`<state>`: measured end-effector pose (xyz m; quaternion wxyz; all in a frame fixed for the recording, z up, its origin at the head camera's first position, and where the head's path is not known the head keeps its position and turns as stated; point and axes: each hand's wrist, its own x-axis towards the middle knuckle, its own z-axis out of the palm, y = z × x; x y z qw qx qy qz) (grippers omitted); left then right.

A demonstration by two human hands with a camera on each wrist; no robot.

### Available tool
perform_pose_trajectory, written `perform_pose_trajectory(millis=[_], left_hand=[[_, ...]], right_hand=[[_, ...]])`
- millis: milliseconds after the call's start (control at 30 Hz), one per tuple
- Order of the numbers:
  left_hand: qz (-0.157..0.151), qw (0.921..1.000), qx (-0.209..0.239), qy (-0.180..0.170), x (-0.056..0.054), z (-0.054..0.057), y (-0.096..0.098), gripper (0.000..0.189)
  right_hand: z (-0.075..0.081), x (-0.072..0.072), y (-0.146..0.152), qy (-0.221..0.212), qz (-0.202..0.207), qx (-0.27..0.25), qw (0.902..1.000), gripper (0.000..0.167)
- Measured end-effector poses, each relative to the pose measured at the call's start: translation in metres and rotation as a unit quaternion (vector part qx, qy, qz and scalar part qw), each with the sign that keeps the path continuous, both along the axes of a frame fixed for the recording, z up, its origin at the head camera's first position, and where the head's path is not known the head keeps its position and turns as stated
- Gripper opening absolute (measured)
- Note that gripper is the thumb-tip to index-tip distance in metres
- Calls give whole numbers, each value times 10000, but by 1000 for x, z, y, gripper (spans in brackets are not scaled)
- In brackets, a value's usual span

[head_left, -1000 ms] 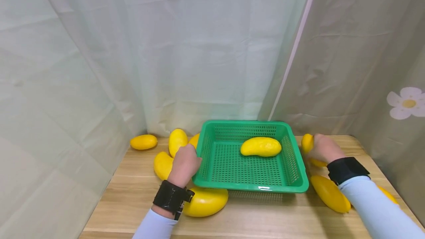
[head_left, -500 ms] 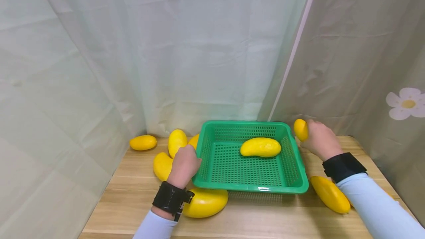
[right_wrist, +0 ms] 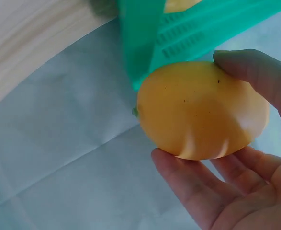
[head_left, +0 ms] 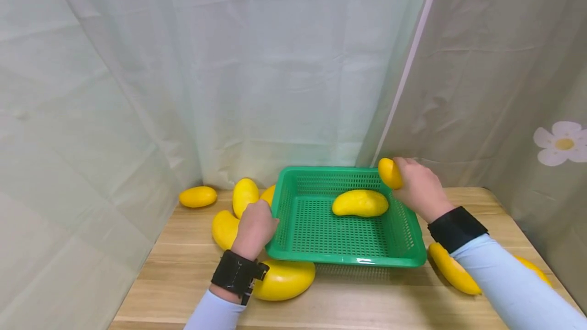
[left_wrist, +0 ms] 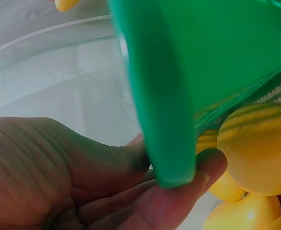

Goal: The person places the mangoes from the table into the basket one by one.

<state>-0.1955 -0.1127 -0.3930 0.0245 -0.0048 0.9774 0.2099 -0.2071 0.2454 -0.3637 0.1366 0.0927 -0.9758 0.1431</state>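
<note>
In the head view a green plastic basket [head_left: 339, 257] stands mid-table with one long yellow fruit [head_left: 359, 203] inside. My left hand [head_left: 255, 228] pinches its left rim; the left wrist view shows thumb and fingers [left_wrist: 166, 206] on either side of the rim [left_wrist: 171, 163]. Over the basket's back right corner, my right hand [head_left: 421, 187] holds a yellow mango [head_left: 390, 173]. In the right wrist view this mango [right_wrist: 202, 112] has dark specks and a small green stem end, with the thumb on one side and fingertips on the other.
Several yellow fruits lie left of the basket, among them a small one [head_left: 198, 196] and an upright oval one [head_left: 245, 197]. A large one [head_left: 284, 280] sits by the front left corner. Right of the basket lies another [head_left: 453, 269]. Curtains [head_left: 293, 65] hang behind the wooden table [head_left: 156, 274].
My right hand has lifted the mango off the table at the right and carried it left, over the basket's right rim. The left hand and the basket stay in place.
</note>
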Motion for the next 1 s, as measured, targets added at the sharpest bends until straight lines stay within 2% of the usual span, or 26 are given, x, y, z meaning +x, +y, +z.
perform_pose_trajectory(millis=[267, 700, 1000], left_hand=[[36, 10000, 46, -72, 1, 0, 1, 20], [34, 10000, 31, -84, 0, 2, 1, 20], [7, 9999, 82, -98, 1, 5, 0, 20]], right_hand=[[-5, -1, -23, -456, 458, 340, 9973, 71], [-18, -2, -39, -382, 1210, 1151, 9852, 65], [-24, -3, -49, -1156, 1497, 1316, 9731, 53]])
